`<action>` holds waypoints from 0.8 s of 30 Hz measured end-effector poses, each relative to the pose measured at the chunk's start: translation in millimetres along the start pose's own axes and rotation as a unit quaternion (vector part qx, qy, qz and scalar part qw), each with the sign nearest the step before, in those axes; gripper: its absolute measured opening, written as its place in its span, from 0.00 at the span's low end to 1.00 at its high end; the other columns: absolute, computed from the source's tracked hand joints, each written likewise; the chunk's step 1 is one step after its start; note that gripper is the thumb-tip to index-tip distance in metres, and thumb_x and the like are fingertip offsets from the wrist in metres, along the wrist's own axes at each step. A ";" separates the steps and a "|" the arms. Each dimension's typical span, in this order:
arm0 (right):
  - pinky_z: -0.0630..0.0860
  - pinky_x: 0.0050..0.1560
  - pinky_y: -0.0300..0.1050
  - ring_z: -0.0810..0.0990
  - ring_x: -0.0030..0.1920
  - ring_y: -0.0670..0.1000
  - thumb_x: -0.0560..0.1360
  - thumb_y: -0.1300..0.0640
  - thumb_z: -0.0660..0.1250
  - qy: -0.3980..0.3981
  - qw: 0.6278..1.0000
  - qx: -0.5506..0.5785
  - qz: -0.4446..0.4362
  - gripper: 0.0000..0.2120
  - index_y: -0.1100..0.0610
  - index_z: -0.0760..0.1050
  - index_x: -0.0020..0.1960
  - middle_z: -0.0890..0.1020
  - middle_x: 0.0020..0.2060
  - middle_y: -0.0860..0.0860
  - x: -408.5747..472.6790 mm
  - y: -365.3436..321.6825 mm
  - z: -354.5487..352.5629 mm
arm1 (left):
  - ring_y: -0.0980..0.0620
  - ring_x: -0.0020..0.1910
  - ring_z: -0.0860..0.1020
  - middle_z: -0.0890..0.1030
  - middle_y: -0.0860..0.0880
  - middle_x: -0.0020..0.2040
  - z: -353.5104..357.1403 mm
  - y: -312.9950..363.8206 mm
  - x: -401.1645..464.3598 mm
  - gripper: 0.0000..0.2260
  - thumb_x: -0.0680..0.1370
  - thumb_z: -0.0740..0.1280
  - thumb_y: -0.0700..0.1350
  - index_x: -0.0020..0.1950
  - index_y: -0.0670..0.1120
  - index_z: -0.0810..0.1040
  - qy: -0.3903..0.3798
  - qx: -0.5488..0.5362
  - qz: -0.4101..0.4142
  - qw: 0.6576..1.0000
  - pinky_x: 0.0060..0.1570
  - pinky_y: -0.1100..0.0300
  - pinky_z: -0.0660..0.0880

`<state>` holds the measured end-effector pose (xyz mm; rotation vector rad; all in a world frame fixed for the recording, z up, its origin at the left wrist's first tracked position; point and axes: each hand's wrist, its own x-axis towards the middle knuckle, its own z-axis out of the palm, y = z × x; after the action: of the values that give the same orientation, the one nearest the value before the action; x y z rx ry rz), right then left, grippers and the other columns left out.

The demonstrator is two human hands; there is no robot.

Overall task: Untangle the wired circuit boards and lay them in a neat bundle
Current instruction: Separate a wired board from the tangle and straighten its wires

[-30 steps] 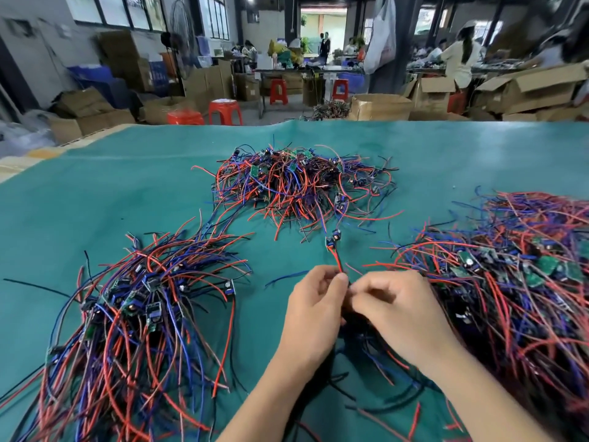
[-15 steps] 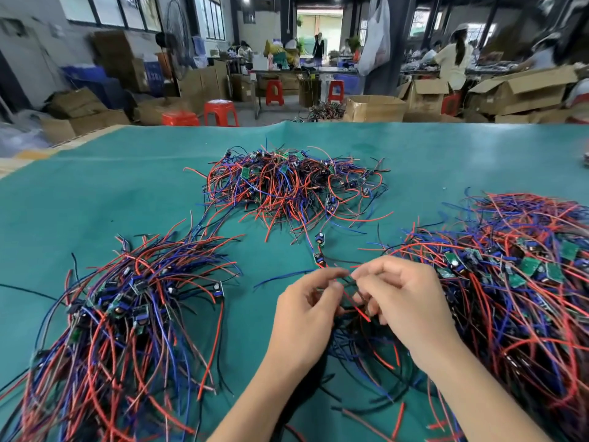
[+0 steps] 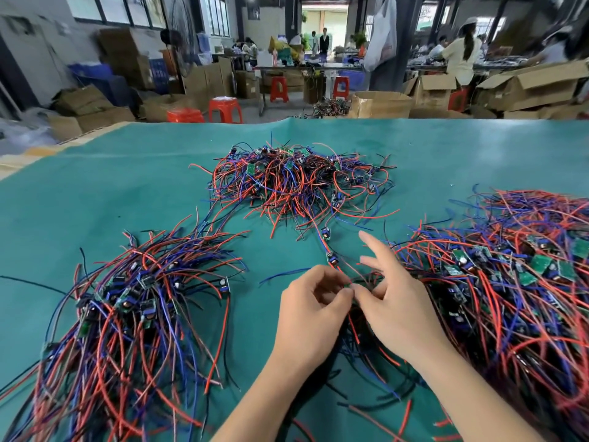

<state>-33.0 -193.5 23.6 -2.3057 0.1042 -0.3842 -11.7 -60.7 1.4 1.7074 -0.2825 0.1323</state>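
Both hands, left and right, pinch one wire.

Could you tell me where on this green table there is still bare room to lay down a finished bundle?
Bare cloth lies left of the far pile, beyond the left bundle, and along the table's far edge. It is crowded around both hands, left hand and right hand, and the right heap.

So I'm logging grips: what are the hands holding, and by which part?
Both the left hand and right hand pinch thin wires at their fingertips, just below a small blue board; the board itself is untouched.
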 end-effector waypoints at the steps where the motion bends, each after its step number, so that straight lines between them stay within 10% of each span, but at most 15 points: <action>1: 0.70 0.43 0.33 0.81 0.40 0.40 0.74 0.61 0.73 0.005 1.000 -0.017 -0.008 0.29 0.40 0.74 0.71 0.82 0.43 0.35 0.0 -0.5 1.1 | 0.56 0.35 0.79 0.84 0.54 0.39 0.1 0.5 -0.8 0.04 0.74 0.72 0.40 0.45 0.49 0.81 0.008 0.021 0.014 1.000 0.43 0.57 0.79; 6: 0.82 0.51 0.46 0.86 0.42 0.42 0.73 0.64 0.73 0.064 0.998 0.001 -0.016 0.10 0.50 0.87 0.45 0.87 0.41 0.41 2.2 6.5 5.2 | 0.58 0.41 0.80 0.83 0.58 0.41 -2.0 4.6 -3.8 0.04 0.74 0.70 0.44 0.47 0.51 0.82 0.068 0.121 0.081 0.987 0.47 0.61 0.76; 16: 0.69 0.23 0.36 0.74 0.26 0.45 0.76 0.70 0.70 0.186 0.897 0.397 0.061 0.10 0.56 0.82 0.45 0.83 0.33 0.48 7.8 -2.8 -12.8 | 0.56 0.63 0.75 0.82 0.60 0.51 -6.2 2.7 -4.4 0.12 0.74 0.63 0.54 0.52 0.55 0.82 0.139 0.272 0.021 0.952 0.74 0.44 0.57; 20: 0.68 0.25 0.36 0.71 0.27 0.46 0.76 0.72 0.69 0.100 0.916 0.388 0.003 0.12 0.56 0.82 0.42 0.83 0.35 0.52 0.4 -12.3 -15.7 | 0.52 0.73 0.68 0.80 0.56 0.60 -7.4 0.4 -4.2 0.15 0.78 0.59 0.56 0.54 0.54 0.83 0.163 0.297 0.063 0.939 0.78 0.48 0.44; 24: 0.69 0.29 0.37 0.73 0.29 0.46 0.72 0.69 0.73 -0.063 0.936 0.345 -0.046 0.09 0.56 0.83 0.41 0.83 0.34 0.51 -5.1 -17.1 -14.5 | 0.57 0.51 0.80 0.85 0.56 0.42 -9.6 6.9 -0.9 0.30 0.79 0.46 0.64 0.42 0.51 0.84 0.168 0.047 -0.030 0.984 0.63 0.56 0.68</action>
<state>-43.0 -190.8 44.1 -1.6334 -0.1794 -0.2625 -13.7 -52.1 9.3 1.7513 0.0274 0.3895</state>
